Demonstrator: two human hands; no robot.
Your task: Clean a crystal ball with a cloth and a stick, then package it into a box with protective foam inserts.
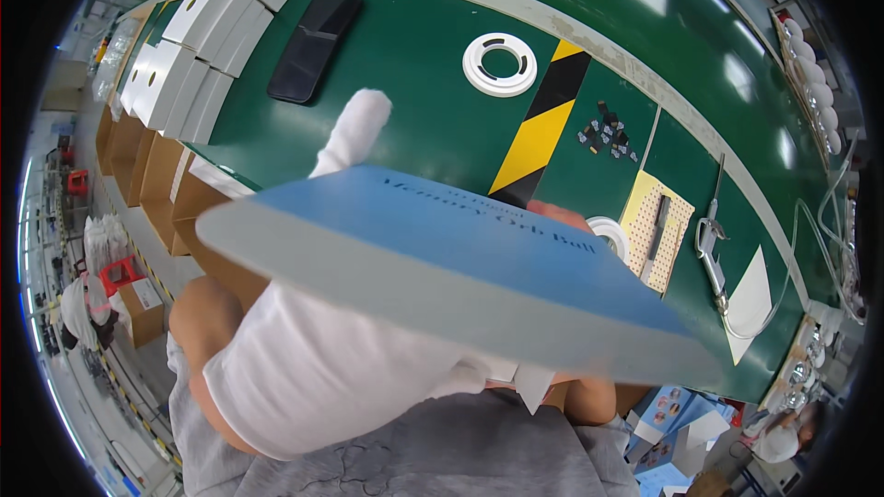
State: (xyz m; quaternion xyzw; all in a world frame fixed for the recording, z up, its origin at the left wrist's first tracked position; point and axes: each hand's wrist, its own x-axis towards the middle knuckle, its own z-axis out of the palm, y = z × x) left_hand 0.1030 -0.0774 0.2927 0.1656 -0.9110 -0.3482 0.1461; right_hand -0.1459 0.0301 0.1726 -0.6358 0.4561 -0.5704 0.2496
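Note:
A blue and light-grey carton (479, 230) with printed lettering is tilted close in front of me, blurred by motion. White fabric covers my left hand (356, 126); one finger sticks out past the carton's far left edge, and the rest of the hand is hidden behind it. On the far side, bare fingers of my right hand (557, 214) show at the carton's edge. White card flaps (527, 381) stick out beneath it. Partly covered by the carton, a white ring (610, 236) lies near my right hand. Another white ring-shaped part (500, 65) rests farther back.
Stacked white boxes (198, 23) stand at the left; a black case (315, 48) lies beside them. Small black parts (605, 133), a dotted sticker sheet (675, 212) and an electric screwdriver (708, 253) lie right of the striped tape (539, 120). Blue boxes (672, 437) sit lower right.

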